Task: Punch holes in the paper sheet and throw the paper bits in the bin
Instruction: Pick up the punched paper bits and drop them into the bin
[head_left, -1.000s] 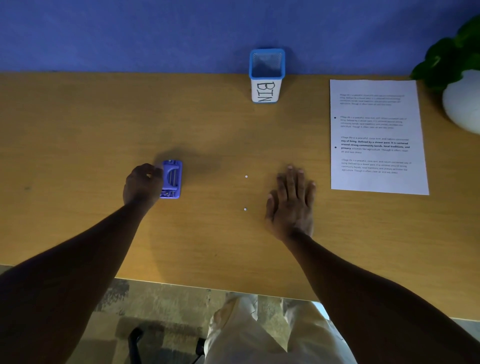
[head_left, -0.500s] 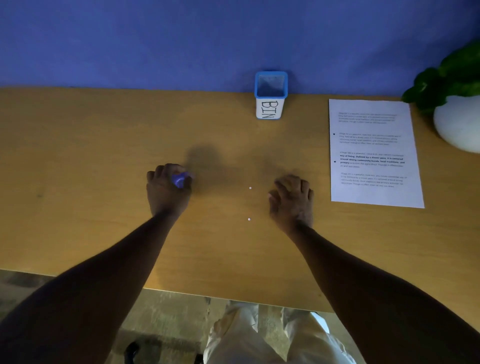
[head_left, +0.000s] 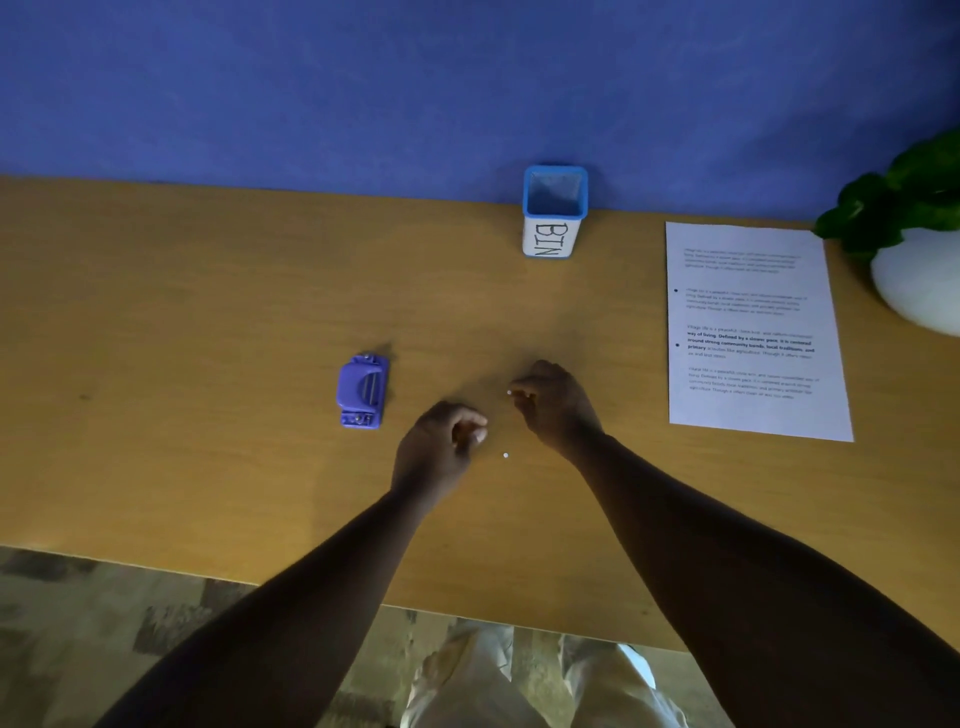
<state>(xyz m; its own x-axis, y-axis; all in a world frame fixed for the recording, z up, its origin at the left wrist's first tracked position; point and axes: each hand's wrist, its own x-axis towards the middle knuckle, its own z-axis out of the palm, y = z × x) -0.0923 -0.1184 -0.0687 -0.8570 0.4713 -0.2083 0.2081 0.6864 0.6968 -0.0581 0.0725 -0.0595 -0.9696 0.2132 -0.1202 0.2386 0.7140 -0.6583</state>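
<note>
The purple hole punch (head_left: 362, 391) lies on the wooden table (head_left: 208, 312), with no hand on it. My left hand (head_left: 441, 447) hovers to its right with fingers curled and nothing visible in them, just left of a small white paper bit (head_left: 505, 455). My right hand (head_left: 558, 408) has its fingers curled, and their tips pinch at a second paper bit (head_left: 509, 393) on the table. The blue-rimmed white bin (head_left: 554, 213) marked BIN stands at the back by the wall. The printed paper sheet (head_left: 753, 332) lies flat at the right, with two punched holes along its left edge.
A white pot with a green plant (head_left: 914, 275) stands at the far right, touching the sheet's top corner. The blue wall runs behind the table. The table's near edge and the floor are below my arms.
My left hand let go of the hole punch, which now lies on the table, and moved right toward the bits. My right hand curled up and reached the farther bit.
</note>
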